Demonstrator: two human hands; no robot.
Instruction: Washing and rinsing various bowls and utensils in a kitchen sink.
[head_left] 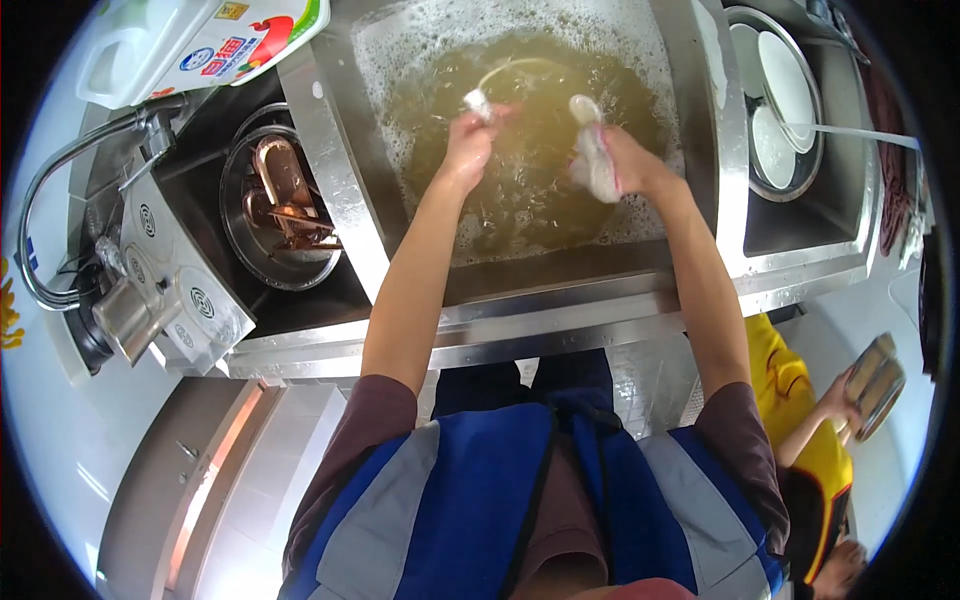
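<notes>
Both my hands are over the middle sink basin [385,200], which holds murky yellowish water with foam around its edges. My left hand [468,150] is closed on a small white object [478,104] at the water's surface; its full shape is hidden. Just beyond it, a pale curved rim [520,64] shows in the water. A white cloth [597,165] with a pink edge is gripped in my right hand [628,160]. From the cloth's far end sticks the rounded white tip of what looks like a spoon [585,109].
In the left basin, a metal bowl [232,205] holds several copper-coloured pieces. A tap [40,230] and a white jug [150,55] stand beside it. White plates [787,85] fill a metal bowl in the right basin. At lower right, another person in yellow [775,375] holds a tray-like object [875,385].
</notes>
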